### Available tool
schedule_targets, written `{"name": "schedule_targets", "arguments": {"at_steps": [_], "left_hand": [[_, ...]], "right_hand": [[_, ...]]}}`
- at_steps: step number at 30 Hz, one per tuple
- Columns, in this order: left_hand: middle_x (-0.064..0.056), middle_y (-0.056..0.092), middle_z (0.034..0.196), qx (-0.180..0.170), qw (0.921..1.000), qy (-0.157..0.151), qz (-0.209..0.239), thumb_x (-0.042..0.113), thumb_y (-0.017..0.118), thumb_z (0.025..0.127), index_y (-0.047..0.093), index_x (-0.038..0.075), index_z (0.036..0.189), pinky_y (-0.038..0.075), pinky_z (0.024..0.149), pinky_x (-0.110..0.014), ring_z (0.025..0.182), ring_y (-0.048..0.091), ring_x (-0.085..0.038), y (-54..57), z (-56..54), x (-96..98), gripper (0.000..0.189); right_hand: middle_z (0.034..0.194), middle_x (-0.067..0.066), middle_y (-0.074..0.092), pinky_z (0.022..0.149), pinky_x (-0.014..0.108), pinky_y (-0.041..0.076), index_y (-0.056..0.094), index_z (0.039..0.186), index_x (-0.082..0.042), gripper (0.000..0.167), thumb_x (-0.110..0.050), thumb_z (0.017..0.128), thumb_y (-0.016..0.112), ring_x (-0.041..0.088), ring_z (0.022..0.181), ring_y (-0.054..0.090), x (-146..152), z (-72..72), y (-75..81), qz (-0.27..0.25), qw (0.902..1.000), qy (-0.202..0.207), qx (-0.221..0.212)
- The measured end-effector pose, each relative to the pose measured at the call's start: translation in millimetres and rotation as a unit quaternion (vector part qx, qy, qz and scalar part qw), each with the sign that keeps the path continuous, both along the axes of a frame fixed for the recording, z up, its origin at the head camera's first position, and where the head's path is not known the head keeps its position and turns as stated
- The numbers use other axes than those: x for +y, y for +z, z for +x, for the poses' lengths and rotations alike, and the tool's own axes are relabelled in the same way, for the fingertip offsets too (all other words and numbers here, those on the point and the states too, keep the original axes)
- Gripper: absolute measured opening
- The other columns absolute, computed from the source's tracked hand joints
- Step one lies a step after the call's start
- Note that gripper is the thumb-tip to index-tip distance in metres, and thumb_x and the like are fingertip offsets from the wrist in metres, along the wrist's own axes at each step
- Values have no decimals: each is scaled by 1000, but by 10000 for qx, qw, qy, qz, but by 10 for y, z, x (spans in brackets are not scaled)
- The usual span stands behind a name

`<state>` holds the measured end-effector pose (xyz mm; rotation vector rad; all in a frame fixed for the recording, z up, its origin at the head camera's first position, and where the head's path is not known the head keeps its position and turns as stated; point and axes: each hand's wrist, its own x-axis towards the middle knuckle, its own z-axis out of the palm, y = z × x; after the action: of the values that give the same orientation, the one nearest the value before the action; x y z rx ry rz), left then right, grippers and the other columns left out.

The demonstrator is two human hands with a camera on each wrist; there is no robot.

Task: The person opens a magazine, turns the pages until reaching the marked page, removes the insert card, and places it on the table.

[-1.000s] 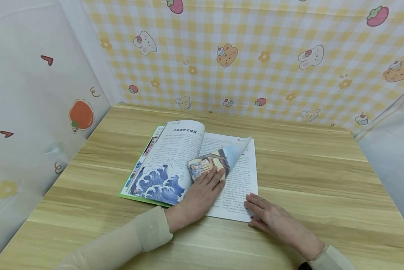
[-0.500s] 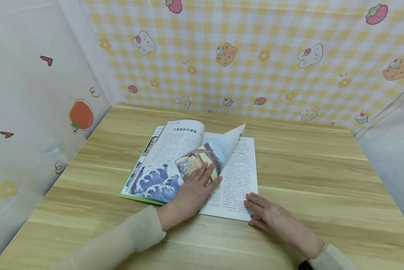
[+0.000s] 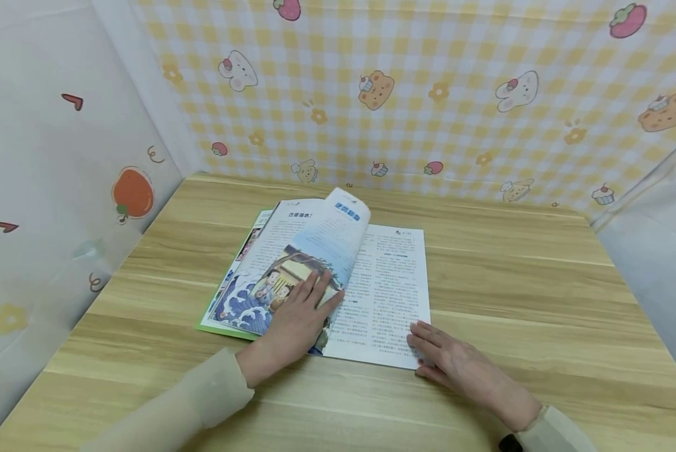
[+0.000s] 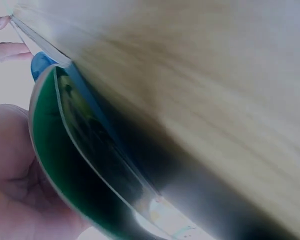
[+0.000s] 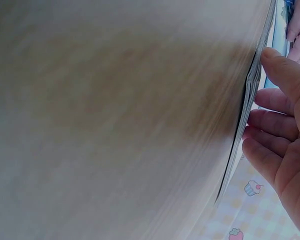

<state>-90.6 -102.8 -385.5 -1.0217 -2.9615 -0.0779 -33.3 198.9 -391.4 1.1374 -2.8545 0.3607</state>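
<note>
An open magazine (image 3: 394,276) with a green cover edge lies on the wooden table. One illustrated page (image 3: 321,245) curls up near the spine and leans over the left side, partly covering a page with blue waves (image 3: 247,304). My left hand (image 3: 298,317) lies with fingers extended on the lower part of this page, its palm side hidden in the head view. At the magazine's lower right corner my right hand (image 3: 462,370) rests its fairly straight fingers on the right page. In the right wrist view those fingers (image 5: 275,125) touch the page edges.
The magazine lies on a wood-grain table (image 3: 513,295). Behind it hangs a yellow checked cloth (image 3: 456,63) with cartoon prints. A white printed sheet (image 3: 49,157) stands along the left side.
My left hand has moved left, carrying the illustrated page over from the right side, so more of the right page shows. My right hand has stayed at the lower right corner.
</note>
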Motion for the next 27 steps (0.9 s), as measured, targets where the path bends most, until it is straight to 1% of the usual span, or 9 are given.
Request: {"name": "schedule_targets", "arguments": {"at_steps": [2,5,8,14,16,20,23,27], "left_hand": [[-18,23,154,-160,9998,123,85,20,47,99,40,14,144,23,114,-47,142,18,-35,-13,6,-62,46],[-18,22,154,-316,9987,284,295,32,46,99,37,12,145,22,114,-49,142,18,-36,-27,15,-146,51],[-19,21,154,-428,9972,406,465,39,47,97,36,10,146,22,113,-50,142,18,-37,-22,27,-203,57],[-20,18,155,-808,9921,806,517,52,50,92,28,5,148,21,114,-50,143,15,-37,-22,55,-283,76],[-21,17,154,-986,9890,957,549,54,50,91,24,4,149,20,114,-51,143,14,-37,-20,61,-308,80],[-25,18,153,-1271,9834,1131,627,55,49,91,21,3,149,21,112,-54,142,15,-39,-15,68,-354,83],[-26,18,153,-1454,9801,1208,602,53,49,92,20,4,150,22,111,-56,141,16,-41,-21,65,-386,81],[-27,15,153,-1658,9769,1250,509,51,48,93,18,9,151,22,110,-57,141,15,-43,-18,56,-415,77]], "right_hand": [[127,19,58,86,41,52,60,121,2,46,-20,82,72,34,118,55,0,-3,2,34,10000,-11,-43],[128,19,57,86,41,52,60,121,2,46,-20,83,72,34,118,55,3,-6,3,68,9999,-36,-109],[128,19,57,86,41,52,60,122,2,46,-20,83,71,34,118,55,6,-5,5,77,9998,-53,-168],[128,20,57,86,41,52,60,122,2,46,-20,83,71,34,118,55,3,-6,7,64,9998,-28,-169],[128,20,57,86,41,52,60,122,2,46,-20,83,71,34,118,55,5,-6,7,52,9998,-35,-169],[128,19,57,85,42,53,60,122,2,46,-20,83,71,34,118,55,9,-7,7,29,9998,-50,-177],[128,19,58,84,41,53,61,121,2,46,-20,82,72,34,117,56,10,-11,3,10,9999,-16,-112],[126,20,59,83,41,54,62,119,2,47,-20,80,74,34,115,57,10,-18,-5,-34,10000,43,56]]}}
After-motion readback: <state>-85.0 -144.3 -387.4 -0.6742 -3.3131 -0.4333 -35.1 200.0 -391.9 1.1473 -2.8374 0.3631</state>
